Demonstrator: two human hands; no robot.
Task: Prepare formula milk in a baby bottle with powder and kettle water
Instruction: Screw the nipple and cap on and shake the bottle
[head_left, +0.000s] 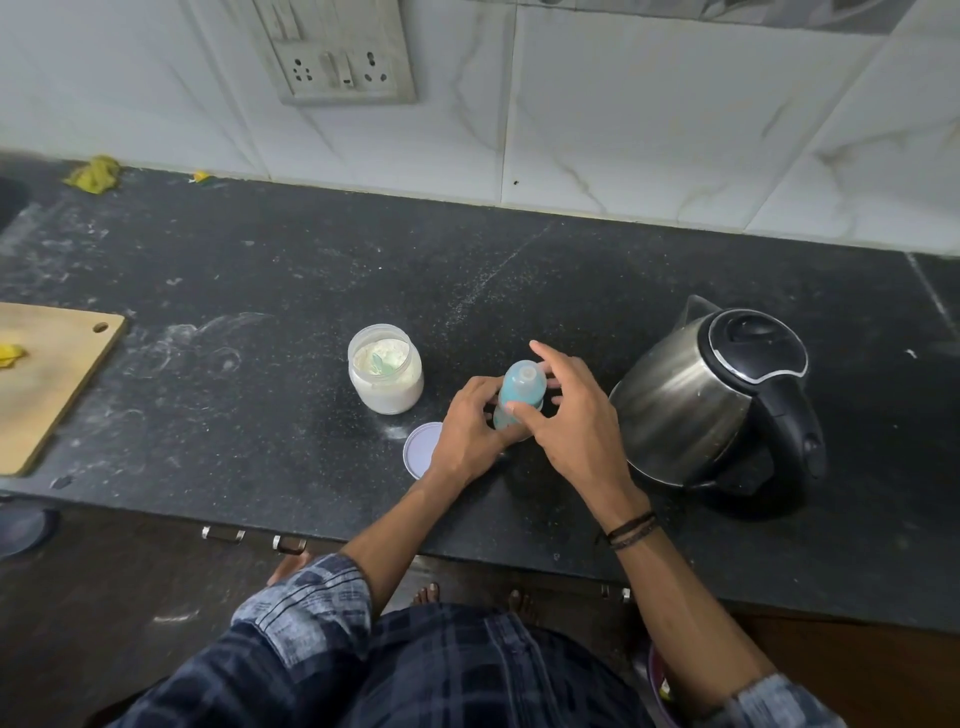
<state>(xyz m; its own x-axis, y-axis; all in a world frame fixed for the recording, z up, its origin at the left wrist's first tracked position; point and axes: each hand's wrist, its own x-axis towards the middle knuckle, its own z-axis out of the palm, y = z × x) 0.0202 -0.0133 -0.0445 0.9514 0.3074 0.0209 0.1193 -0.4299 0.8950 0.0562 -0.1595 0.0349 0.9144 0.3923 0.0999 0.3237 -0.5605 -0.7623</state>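
The pale blue plastic baby bottle (522, 387) stands upright on the black speckled stone counter (260, 291), at the middle, between the clear round powder jar (385, 376) on its left and the steel electric kettle (711, 400) with black handle on its right. The left hand (470, 431) grasps the bottle's lower body. The right hand (566, 415) curls over its capped top, thumb on the near side and fingers round the far side.

The jar is open, with a pale green scoop (382, 361) lying in the white powder, and its round white lid (422, 449) lies flat on the counter just near of it. The kettle's lid is down.

The hands hide the bottle's contents, so powder and water may or may not be in. If they are, the cap is probably being tightened, leaving only shaking. If not, it still has to come off for both.
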